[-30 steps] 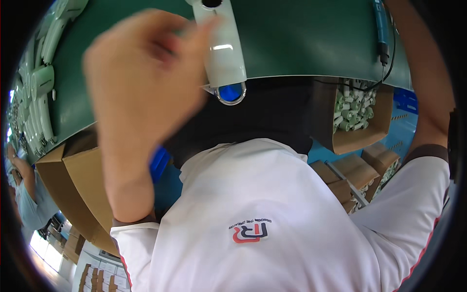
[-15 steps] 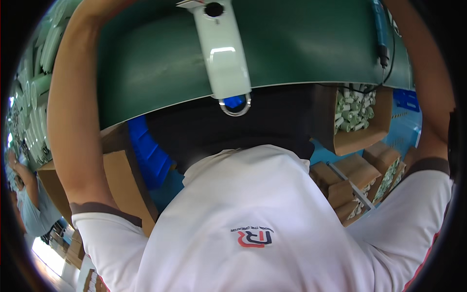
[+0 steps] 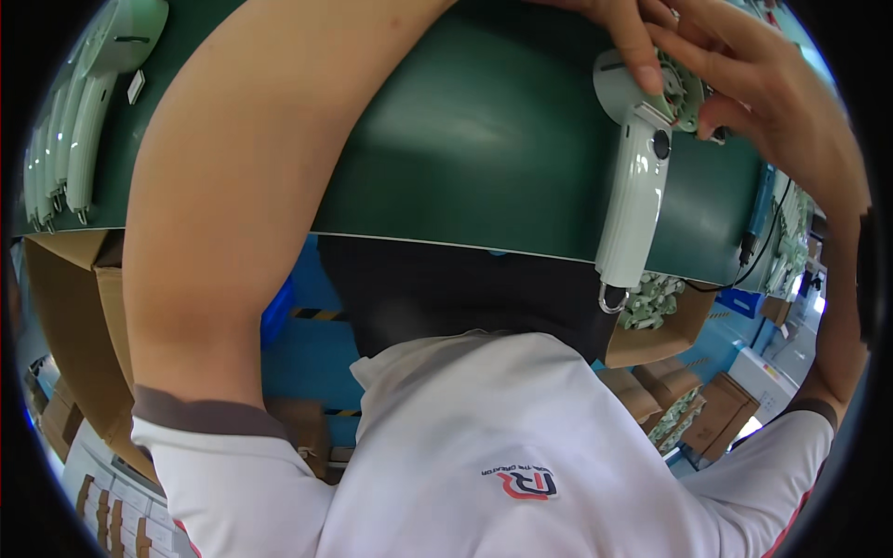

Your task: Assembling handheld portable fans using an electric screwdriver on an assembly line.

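Note:
A pale green handheld appliance lies at the right of the green table, its handle reaching past the near edge. It has a black round button, a metal loop at the handle's end and a flat round part at its head. Beside that head is an open round part with red bits inside. My left hand reaches across from the left, a finger pressed on the head; its other fingers are partly cut off by the frame. My right hand curls its thumb and fingers around the open round part.
Several similar appliances lie at the table's left end. A blue power screwdriver with a black cord lies at the right. Below the table edge stand a carton of pale green parts and a brown cardboard box.
The view has swung, and the appliance now appears farther right. Both hands, out of view before, now show at its head. The open round part has come into view.

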`<state>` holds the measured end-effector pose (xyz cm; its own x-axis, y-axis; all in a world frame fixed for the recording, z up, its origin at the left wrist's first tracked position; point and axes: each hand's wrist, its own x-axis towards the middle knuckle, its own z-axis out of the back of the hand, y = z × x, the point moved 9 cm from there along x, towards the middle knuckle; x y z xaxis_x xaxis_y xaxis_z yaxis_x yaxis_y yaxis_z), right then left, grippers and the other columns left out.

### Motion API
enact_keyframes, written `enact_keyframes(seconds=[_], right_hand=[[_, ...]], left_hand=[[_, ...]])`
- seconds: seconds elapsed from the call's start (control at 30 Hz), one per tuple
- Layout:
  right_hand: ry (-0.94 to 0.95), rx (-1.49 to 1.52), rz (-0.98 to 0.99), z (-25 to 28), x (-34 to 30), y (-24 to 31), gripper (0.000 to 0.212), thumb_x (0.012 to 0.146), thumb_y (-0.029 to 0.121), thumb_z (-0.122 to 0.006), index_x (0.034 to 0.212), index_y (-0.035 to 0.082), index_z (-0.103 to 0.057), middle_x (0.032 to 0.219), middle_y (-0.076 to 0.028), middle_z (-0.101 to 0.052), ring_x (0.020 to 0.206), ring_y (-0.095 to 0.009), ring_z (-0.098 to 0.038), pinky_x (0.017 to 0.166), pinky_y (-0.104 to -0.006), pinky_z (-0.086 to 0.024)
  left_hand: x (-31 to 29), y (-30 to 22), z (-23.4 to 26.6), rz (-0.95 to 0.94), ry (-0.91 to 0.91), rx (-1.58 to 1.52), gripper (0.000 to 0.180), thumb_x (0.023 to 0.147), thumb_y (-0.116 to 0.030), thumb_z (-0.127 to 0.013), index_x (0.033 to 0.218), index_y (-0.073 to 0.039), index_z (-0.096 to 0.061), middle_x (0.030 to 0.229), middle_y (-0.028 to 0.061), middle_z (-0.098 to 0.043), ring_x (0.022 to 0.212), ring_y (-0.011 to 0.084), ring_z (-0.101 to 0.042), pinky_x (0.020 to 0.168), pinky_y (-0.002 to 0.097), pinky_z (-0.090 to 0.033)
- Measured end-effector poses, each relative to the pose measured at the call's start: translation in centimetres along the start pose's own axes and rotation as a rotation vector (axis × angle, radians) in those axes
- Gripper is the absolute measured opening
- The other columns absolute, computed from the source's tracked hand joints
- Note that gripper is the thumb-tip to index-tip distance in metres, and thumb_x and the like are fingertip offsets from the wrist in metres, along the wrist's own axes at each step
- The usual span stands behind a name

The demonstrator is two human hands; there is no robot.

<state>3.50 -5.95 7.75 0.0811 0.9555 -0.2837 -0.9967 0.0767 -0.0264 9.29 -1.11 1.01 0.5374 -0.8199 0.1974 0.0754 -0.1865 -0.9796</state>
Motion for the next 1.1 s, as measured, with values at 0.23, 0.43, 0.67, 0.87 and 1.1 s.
enact_keyframes(seconds=[0.23, 0.43, 0.67, 0.87, 1.1], right_hand=[[-0.011, 0.023, -0.251, -0.3, -1.1, -1.6, 0.072, 0.066, -0.006, -0.080, 0.136, 0.000, -0.064, 0.120, -0.016, -0.061, 0.105, -0.034, -0.064, 0.078, -0.0363, -0.058], [-0.027, 0.164, 0.040, -1.0, -0.8, -0.9, 0.064, 0.070, -0.009, -0.076, 0.132, -0.006, -0.063, 0.097, -0.010, -0.050, 0.090, -0.029, -0.060, 0.067, -0.0314, -0.059], [0.055, 0.154, -0.129, -1.3, -1.6, -1.4, 0.061, 0.074, -0.001, -0.078, 0.133, -0.001, -0.065, 0.112, -0.012, -0.055, 0.097, -0.030, -0.061, 0.072, -0.0341, -0.059], [0.015, 0.072, -0.083, -0.1, -0.2, 0.6, 0.059, 0.073, 0.007, -0.079, 0.129, -0.002, -0.065, 0.116, -0.015, -0.056, 0.101, -0.033, -0.060, 0.080, -0.0393, -0.056], [0.012, -0.008, -0.102, -0.3, 0.0, 1.3, 0.059, 0.072, 0.017, -0.080, 0.125, -0.003, -0.066, 0.121, -0.018, -0.057, 0.105, -0.036, -0.059, 0.089, -0.0453, -0.052]], left_hand=[[0.8, 0.3, 0.0, 0.004, -0.013, 0.141, 0.052, 0.068, -0.004, -0.092, 0.116, 0.002, -0.073, 0.102, 0.0048, -0.078, 0.096, 0.0111, -0.068, 0.091, 0.0250, -0.052], [0.4, -0.6, -0.9, -0.079, 0.034, 0.153, 0.050, 0.070, -0.011, -0.093, 0.114, 0.000, -0.074, 0.101, 0.0062, -0.077, 0.095, 0.0118, -0.068, 0.088, 0.0280, -0.053], [1.3, 0.0, -0.8, -0.004, 0.012, 0.246, 0.037, 0.071, -0.022, -0.093, 0.099, -0.003, -0.079, 0.096, 0.0042, -0.077, 0.089, 0.0143, -0.067, 0.083, 0.0282, -0.052], [3.4, 2.3, -0.5, -0.149, 0.002, 0.133, 0.050, 0.062, -0.033, -0.096, 0.098, -0.003, -0.080, 0.094, 0.0081, -0.076, 0.087, 0.0193, -0.068, 0.083, 0.0315, -0.052], [0.4, -0.6, -0.4, 0.024, -0.077, 0.532, 0.057, 0.062, -0.040, -0.095, 0.104, -0.004, -0.081, 0.104, 0.0113, -0.078, 0.095, 0.0240, -0.072, 0.086, 0.0363, -0.055]])
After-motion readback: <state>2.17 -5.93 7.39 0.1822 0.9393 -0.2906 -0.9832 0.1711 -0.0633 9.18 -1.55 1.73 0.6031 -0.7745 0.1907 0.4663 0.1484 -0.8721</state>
